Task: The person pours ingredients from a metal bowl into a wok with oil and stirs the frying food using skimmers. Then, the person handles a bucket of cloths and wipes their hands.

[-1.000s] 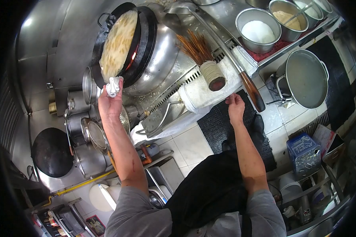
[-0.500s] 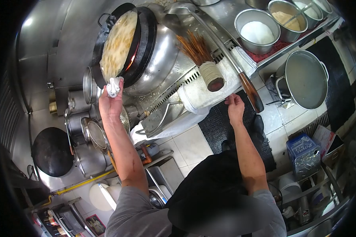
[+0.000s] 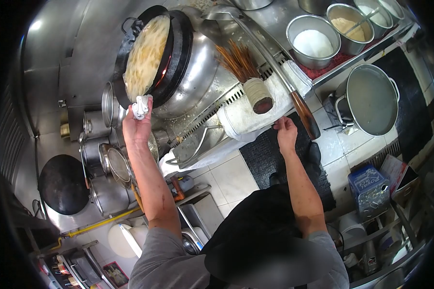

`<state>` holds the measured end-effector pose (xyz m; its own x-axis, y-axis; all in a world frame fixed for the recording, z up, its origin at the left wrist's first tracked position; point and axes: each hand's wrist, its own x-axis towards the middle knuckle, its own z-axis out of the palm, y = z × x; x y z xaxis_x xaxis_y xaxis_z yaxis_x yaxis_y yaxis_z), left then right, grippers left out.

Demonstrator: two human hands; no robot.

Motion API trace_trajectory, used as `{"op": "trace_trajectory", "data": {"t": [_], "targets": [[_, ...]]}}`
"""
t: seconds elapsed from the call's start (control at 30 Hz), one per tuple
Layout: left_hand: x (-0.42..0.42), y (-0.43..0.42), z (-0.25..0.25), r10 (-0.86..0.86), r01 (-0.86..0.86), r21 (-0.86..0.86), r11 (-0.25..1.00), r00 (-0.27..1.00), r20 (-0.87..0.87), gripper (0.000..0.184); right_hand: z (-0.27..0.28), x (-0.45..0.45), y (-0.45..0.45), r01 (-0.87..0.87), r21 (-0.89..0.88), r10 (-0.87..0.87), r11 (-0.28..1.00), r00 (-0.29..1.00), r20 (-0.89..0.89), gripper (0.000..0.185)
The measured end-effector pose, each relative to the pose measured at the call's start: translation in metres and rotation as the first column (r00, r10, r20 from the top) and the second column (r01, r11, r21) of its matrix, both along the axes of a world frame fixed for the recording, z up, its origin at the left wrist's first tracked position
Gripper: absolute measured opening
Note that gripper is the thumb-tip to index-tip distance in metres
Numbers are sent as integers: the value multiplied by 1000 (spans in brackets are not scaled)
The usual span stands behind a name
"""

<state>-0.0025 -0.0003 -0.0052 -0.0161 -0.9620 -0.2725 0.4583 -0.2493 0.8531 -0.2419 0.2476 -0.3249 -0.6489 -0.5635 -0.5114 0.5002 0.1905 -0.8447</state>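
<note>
Black wok (image 3: 120,65), upper left of view, over the burner (image 3: 184,48). Pale, frothy liquid (image 3: 148,53) runs up to its near rim; looks tipped that way, though the wide lens makes the angle uncertain. Flame glow (image 3: 166,70) shows between wok and burner, at four o'clock from the wok's middle. Free loop handle (image 3: 128,25) at eleven.

At six o'clock: left hand (image 3: 136,127), fingers closed round a bunched white cloth (image 3: 141,108) against the wok's edge. Whatever metal lies under the cloth is hidden.

Farther out, four o'clock: right hand (image 3: 287,132), fingers loosely curled, just beside the edge of a folded white towel (image 3: 234,120). Cannot tell whether the fingertips pinch anything. Bamboo brush (image 3: 258,94) and wooden-handled ladle (image 3: 304,113) lie near, toward three.

Step in hand, my reading: steadying or tilting the hot wok one-handed. Next move calls for a firm grip, cloth between skin and metal, and a slow, even tilt; liquid at that rim could slop toward the wrist.
</note>
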Motion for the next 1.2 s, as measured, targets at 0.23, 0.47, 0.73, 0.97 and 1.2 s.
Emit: {"op": "trace_trajectory", "data": {"t": [0.23, 0.47, 0.73, 0.97, 1.2], "targets": [[-8, 13, -15, -1, 1, 6, 1000, 1000, 10, 32, -4, 5, 42, -83, -27, 81, 996, 995, -58, 41], [-13, 34, -6, 103, -116, 101, 988, 987, 127, 25, 73, -23, 179, -564, 294, 628, 772, 750, -207, 35], [39, 185, 71, 35, -26, 54, 998, 985, -170, 32, 120, -97, 207, -773, 496, 881, 395, 166, -443, 39], [142, 293, 100, 249, -260, -63, 964, 958, -143, 41, 262, -52, 79, -859, 482, 869, 172, -98, -485, 38], [273, 371, 89, 496, -505, -46, 862, 859, -122, 42, 299, 88, 16, -948, 290, 861, 135, -32, -507, 38]]}}
